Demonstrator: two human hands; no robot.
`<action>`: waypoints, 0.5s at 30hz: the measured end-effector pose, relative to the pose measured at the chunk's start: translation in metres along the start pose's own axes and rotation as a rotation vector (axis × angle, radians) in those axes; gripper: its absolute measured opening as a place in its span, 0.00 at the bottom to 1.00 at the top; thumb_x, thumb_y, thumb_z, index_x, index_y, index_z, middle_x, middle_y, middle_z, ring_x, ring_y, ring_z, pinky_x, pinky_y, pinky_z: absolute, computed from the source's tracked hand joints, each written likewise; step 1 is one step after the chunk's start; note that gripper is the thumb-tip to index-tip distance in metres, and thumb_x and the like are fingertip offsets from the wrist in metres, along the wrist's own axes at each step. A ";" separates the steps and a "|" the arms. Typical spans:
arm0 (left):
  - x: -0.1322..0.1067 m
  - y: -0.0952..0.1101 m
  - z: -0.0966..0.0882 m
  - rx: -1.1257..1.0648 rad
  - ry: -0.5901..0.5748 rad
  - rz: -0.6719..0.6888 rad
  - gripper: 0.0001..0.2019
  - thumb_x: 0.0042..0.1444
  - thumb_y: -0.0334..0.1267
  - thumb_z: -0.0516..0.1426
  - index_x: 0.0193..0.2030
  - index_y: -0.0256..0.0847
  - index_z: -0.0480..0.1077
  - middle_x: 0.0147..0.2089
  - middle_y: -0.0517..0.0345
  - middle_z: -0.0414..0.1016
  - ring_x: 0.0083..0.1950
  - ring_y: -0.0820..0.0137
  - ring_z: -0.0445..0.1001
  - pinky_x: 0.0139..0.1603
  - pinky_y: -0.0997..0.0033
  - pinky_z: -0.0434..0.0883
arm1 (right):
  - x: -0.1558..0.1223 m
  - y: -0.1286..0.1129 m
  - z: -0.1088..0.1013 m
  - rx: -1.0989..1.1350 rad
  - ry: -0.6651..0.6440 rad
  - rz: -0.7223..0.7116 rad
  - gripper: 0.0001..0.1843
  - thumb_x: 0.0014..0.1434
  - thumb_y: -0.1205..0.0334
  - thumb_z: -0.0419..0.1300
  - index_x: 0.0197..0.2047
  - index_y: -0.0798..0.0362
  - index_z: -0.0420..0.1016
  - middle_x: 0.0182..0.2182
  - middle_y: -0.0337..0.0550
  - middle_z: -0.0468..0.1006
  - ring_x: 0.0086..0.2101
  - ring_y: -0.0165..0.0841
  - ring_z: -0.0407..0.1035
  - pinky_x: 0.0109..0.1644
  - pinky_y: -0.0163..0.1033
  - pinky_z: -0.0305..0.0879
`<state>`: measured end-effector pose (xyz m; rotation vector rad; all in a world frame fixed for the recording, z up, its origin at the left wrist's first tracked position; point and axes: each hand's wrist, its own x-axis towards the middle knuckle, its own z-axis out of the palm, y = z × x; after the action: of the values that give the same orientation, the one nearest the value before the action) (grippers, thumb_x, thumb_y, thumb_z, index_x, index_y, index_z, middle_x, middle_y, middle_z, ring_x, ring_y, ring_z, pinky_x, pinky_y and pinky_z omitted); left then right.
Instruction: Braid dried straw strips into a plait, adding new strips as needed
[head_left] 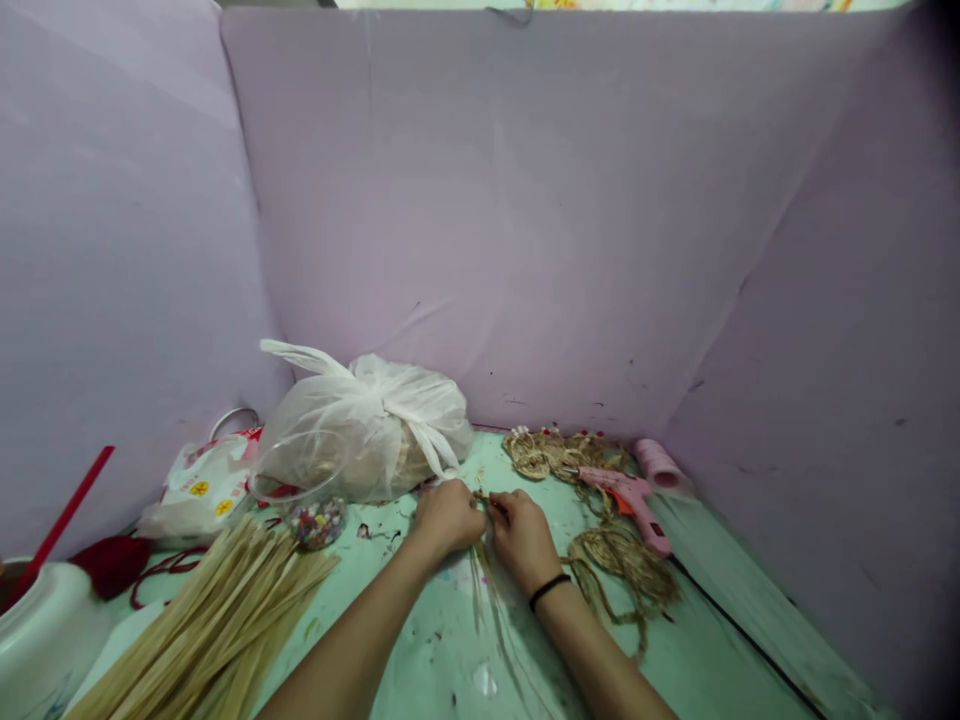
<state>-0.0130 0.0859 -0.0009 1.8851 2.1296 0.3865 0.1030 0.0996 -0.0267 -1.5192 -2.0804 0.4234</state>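
My left hand (447, 518) and my right hand (523, 535) meet at the middle of the green table (720, 640), fingers pinched together on thin straw strands (491, 590). The strands trail back toward me between my forearms. A black band circles my right wrist. Both hands are closed on the straw where the strands join.
A tied white plastic bag (375, 425) lies behind my left hand. A pile of straw strips (225, 620) fills the near left, beside a clear cup of beads (315, 510). A pink glue gun (626, 500), twine coils (626, 560) and a pink spool (656, 462) sit to the right. Purple walls enclose the table.
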 end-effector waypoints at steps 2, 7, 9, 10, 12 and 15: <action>0.001 -0.001 0.001 0.015 -0.013 0.017 0.12 0.40 0.35 0.50 0.26 0.38 0.74 0.31 0.46 0.76 0.34 0.63 0.73 0.31 0.71 0.63 | -0.008 0.000 0.001 0.019 0.052 0.031 0.13 0.53 0.70 0.50 0.36 0.59 0.75 0.31 0.49 0.72 0.33 0.33 0.66 0.37 0.33 0.56; 0.004 -0.004 0.004 0.039 -0.037 0.022 0.12 0.41 0.36 0.50 0.25 0.39 0.74 0.30 0.48 0.75 0.32 0.66 0.72 0.29 0.73 0.60 | -0.021 -0.005 -0.001 0.029 0.061 0.064 0.12 0.51 0.73 0.49 0.30 0.59 0.74 0.29 0.48 0.72 0.32 0.32 0.65 0.36 0.33 0.55; 0.005 -0.004 0.005 0.041 -0.028 0.023 0.11 0.40 0.36 0.50 0.24 0.39 0.73 0.28 0.49 0.75 0.30 0.67 0.70 0.26 0.73 0.58 | -0.025 -0.009 -0.003 0.021 0.039 0.080 0.12 0.51 0.74 0.49 0.29 0.59 0.74 0.29 0.49 0.72 0.32 0.32 0.66 0.35 0.32 0.54; 0.005 -0.004 0.006 0.036 -0.023 0.023 0.11 0.40 0.37 0.50 0.23 0.39 0.73 0.27 0.50 0.74 0.28 0.68 0.70 0.25 0.73 0.56 | -0.026 -0.011 -0.005 0.011 0.028 0.090 0.12 0.51 0.74 0.49 0.29 0.59 0.74 0.29 0.49 0.73 0.31 0.32 0.66 0.35 0.33 0.54; 0.005 -0.005 0.006 0.016 -0.016 0.027 0.10 0.39 0.37 0.50 0.21 0.38 0.71 0.24 0.52 0.72 0.26 0.70 0.67 0.23 0.74 0.53 | -0.029 -0.015 -0.009 -0.016 -0.005 0.114 0.12 0.51 0.74 0.49 0.28 0.59 0.74 0.30 0.50 0.73 0.31 0.32 0.66 0.34 0.33 0.54; 0.007 -0.006 0.006 -0.038 -0.021 0.041 0.08 0.38 0.36 0.50 0.17 0.37 0.68 0.19 0.57 0.66 0.22 0.74 0.62 0.22 0.74 0.50 | -0.034 -0.017 -0.014 -0.023 -0.048 0.120 0.11 0.49 0.74 0.50 0.27 0.58 0.74 0.29 0.49 0.74 0.31 0.33 0.66 0.33 0.33 0.53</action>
<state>-0.0172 0.0924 -0.0085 1.9057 2.0592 0.4106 0.1054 0.0612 -0.0141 -1.6677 -2.0434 0.4866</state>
